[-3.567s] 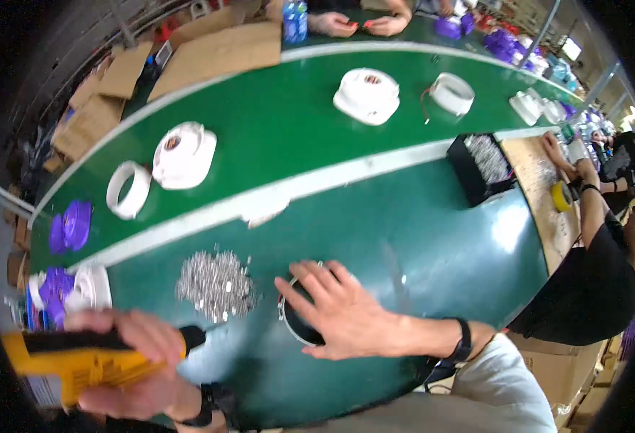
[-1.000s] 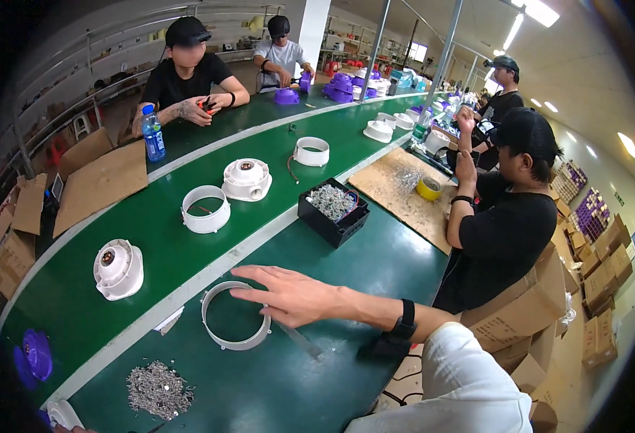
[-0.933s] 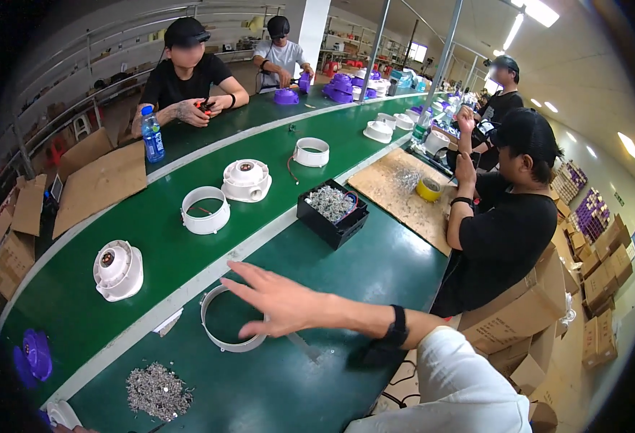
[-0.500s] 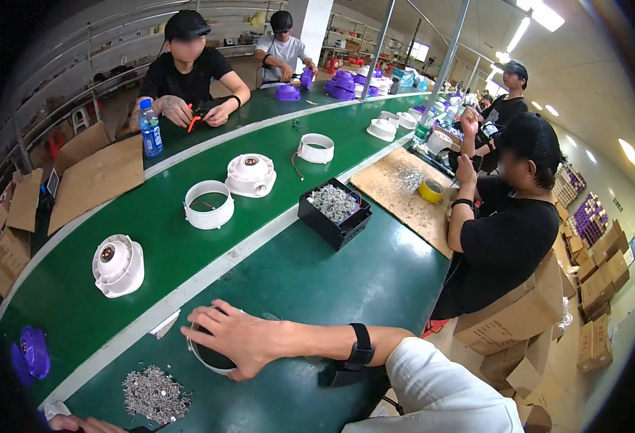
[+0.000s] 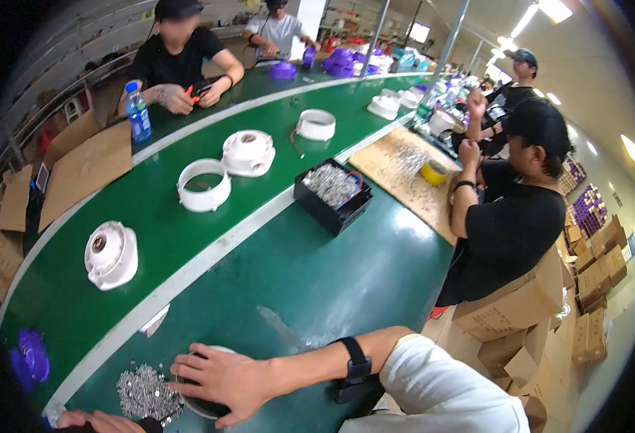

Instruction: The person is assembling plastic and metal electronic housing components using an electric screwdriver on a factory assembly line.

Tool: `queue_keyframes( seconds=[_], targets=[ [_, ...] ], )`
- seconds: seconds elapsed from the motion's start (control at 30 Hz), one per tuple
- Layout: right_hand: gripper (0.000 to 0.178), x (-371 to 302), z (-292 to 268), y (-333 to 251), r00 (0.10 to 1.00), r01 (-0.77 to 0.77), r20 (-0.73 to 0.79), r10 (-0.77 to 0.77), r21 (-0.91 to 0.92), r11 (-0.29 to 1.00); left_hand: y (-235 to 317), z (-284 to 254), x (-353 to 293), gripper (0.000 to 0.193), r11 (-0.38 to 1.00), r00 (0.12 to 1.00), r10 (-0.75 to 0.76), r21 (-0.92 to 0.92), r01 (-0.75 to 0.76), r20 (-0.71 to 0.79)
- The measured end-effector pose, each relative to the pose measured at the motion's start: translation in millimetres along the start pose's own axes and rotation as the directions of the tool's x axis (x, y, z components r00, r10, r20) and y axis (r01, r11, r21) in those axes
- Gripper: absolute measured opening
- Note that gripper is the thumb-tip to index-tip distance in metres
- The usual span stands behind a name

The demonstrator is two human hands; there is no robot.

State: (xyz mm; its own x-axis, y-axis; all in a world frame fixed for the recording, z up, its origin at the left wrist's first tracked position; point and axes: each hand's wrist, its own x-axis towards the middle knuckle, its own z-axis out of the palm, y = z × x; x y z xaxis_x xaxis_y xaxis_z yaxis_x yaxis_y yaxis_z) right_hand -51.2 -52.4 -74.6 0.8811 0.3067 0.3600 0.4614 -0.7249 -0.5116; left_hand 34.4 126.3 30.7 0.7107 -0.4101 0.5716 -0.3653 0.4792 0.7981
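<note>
A green belt (image 5: 288,108) curves from the lower left toward the upper right, and your dark green desk (image 5: 317,267) lies along its near side, with a white strip (image 5: 224,245) between them. On the right, a co-worker (image 5: 512,216) in a black cap and shirt sits beside a wooden board (image 5: 382,162) bearing a roll of yellow tape (image 5: 434,172). Another person (image 5: 180,68) in black sits across the belt, near a blue bottle (image 5: 138,115).

Your right hand (image 5: 224,382) comes in from the right under a white sleeve (image 5: 444,386), palm down, its fingers spread wide over a pale ring (image 5: 224,349). The ring lies flat on the desk at the near left, mostly covered by that hand. Your left hand (image 5: 101,420) is cut off by the lower edge, next to something dark; you cannot tell from this view what it grips.

A black box (image 5: 332,196) of small metal pieces stands at the desk's far side. On the belt rest three white housings (image 5: 112,256), two white rings (image 5: 204,186) and a purple part (image 5: 32,359). Smallest are the loose metal bits (image 5: 146,393), heaped just left of the ring under your hand.
</note>
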Motion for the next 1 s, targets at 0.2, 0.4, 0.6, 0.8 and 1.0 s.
queue_keyframes(
  seconds=[0.2, 0.4, 0.6, 0.8, 1.0],
  targets=[
    [0.087, 4.3, -24.8, 4.4, 0.976, -0.02, 0.218, 0.019, 0.004, 1.0, 4.2, 0.5, 0.5, 0.071, 0.983, 0.997, -0.072, -0.166, 0.077, 0.039],
    [0.079, 1.7, -16.6, 0.8, 0.997, 0.018, 0.076, -0.009, -0.116, 0.993, -6.3, 6.4, -3.8, 0.087, 0.985, 0.997, -0.03, -0.173, 0.016, -0.073],
    [0.077, 10.7, -1.9, -12.2, 0.992, -0.08, 0.087, 0.091, -0.115, 0.99, -14.4, 2.4, -9.0, 0.087, 0.999, 0.998, 0.014, -0.033, -0.017, -0.064],
    [0.076, 10.4, -2.2, -11.6, 0.991, -0.066, 0.105, 0.084, -0.165, 0.984, -18.5, 3.2, -10.4, 0.092, 0.999, 0.999, 0.007, -0.033, -0.006, 0.054],
    [0.076, 8.1, -2.0, -10.0, 0.992, -0.053, 0.102, 0.07, -0.156, 0.986, -14.8, 15.0, -12.4, 0.093, 0.996, 0.992, -0.086, 0.001, 0.086, -0.088]
  ],
)
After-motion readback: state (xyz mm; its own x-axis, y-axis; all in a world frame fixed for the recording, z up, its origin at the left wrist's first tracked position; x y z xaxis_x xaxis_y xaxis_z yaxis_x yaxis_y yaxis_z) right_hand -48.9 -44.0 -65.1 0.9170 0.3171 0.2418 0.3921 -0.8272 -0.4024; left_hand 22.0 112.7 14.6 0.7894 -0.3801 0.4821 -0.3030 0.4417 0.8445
